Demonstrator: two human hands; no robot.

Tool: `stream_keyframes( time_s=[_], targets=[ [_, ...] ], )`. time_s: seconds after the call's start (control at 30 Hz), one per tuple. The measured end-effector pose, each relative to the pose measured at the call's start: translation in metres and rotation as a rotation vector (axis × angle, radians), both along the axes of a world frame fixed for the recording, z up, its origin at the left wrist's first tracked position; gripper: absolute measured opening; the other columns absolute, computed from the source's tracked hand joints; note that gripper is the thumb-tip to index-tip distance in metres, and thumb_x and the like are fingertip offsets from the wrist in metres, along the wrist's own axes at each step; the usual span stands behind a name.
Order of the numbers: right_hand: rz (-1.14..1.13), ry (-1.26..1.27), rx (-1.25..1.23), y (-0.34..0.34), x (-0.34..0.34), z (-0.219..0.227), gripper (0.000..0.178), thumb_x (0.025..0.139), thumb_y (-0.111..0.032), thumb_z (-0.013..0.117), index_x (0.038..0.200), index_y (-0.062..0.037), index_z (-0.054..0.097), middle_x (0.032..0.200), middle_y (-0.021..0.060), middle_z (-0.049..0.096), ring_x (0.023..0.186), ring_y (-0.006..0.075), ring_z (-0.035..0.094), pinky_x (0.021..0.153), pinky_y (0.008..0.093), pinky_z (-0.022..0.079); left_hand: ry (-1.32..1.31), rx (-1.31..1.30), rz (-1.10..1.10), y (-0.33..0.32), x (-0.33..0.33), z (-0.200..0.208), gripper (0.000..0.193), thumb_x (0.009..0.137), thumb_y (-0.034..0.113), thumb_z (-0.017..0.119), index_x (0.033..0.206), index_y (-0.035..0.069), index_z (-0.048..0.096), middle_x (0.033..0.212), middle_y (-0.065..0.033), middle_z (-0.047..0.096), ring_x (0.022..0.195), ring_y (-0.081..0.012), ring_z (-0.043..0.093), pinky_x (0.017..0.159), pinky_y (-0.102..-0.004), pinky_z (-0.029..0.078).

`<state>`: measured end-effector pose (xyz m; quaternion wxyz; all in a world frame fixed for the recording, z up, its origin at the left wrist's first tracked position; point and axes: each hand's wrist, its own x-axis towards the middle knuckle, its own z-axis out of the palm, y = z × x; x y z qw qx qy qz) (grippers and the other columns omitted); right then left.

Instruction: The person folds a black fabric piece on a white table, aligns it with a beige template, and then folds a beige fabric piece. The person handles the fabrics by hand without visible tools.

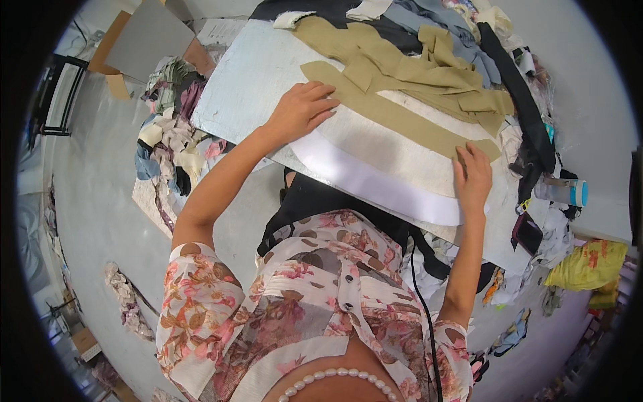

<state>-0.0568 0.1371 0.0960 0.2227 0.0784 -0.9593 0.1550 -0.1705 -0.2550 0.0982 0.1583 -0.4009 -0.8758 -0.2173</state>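
A long, curved olive fabric strip lies across the pale work board. On its left end rests my left hand, palm down, fingers stretched over the cloth's edge and not wrapped round anything. At the strip's right end, the fingertips of my right hand touch the cloth, fingers extended. Nearer to me, a white curved strip follows the board's front edge, its right end beside my right wrist. Beyond the olive strip sits a crumpled pile of olive fabric pieces.
Dark and blue-grey cloth is heaped at the far edge. To the right are a long black strip, a clear bottle with a blue cap, a phone and a yellow bag. Fabric scraps are piled left.
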Motion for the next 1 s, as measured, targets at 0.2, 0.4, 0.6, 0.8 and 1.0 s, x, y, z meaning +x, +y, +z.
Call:
stream_keyframes(
  time_s=[0.2,0.4,0.6,0.8,1.0],
  targets=[
    [-0.057,-0.049,0.017,0.013,0.029,0.017,0.039,0.081,-0.011,0.067,0.120,-0.0094,0.063,0.130,0.0148,0.058,0.121,0.0359,0.052,0.101,0.0412,0.041,-0.014,-0.085,0.010,-0.010,0.020,0.024,0.032,0.088,0.028,0.064,0.113,0.010,0.068,0.134,-0.0148,0.055,0.125,-0.0333,0.049,0.104,-0.0451,0.037],
    [0.042,-0.121,-0.041,-0.019,0.096,0.018,0.050,0.083,-0.014,0.067,0.132,-0.0150,0.058,0.141,0.0142,0.050,0.134,0.0369,0.042,0.111,0.0478,0.030,-0.207,-0.253,-0.131,-0.019,0.070,0.004,0.048,0.093,0.037,0.058,0.138,0.023,0.053,0.152,-0.0087,0.038,0.141,-0.0298,0.034,0.116,-0.0556,0.019],
    [0.077,-0.272,0.109,-0.009,0.109,0.002,0.046,0.084,-0.011,0.065,0.129,-0.0169,0.061,0.145,0.0098,0.047,0.137,0.0318,0.040,0.115,0.0509,0.024,-0.230,-0.293,-0.099,-0.011,0.085,-0.006,0.052,0.090,0.034,0.061,0.140,0.024,0.050,0.155,-0.0119,0.033,0.143,-0.0299,0.030,0.116,-0.0566,0.018],
    [0.083,-0.323,0.098,0.003,0.115,0.007,0.042,0.085,-0.013,0.064,0.126,-0.0164,0.064,0.144,0.0085,0.049,0.137,0.0314,0.040,0.115,0.0506,0.024,-0.284,-0.264,-0.070,-0.003,0.105,0.002,0.052,0.092,0.037,0.059,0.140,0.023,0.051,0.155,-0.0131,0.031,0.143,-0.0317,0.029,0.116,-0.0551,0.016],
    [0.143,-0.168,-0.028,-0.032,0.059,0.031,0.046,0.085,-0.021,0.064,0.129,-0.0078,0.059,0.147,0.0145,0.044,0.139,0.0366,0.034,0.115,0.0525,0.021,-0.186,-0.100,-0.026,0.007,0.059,0.016,0.045,0.091,0.030,0.061,0.134,0.015,0.054,0.146,-0.0115,0.044,0.140,-0.0334,0.034,0.114,-0.0553,0.021]
  ],
)
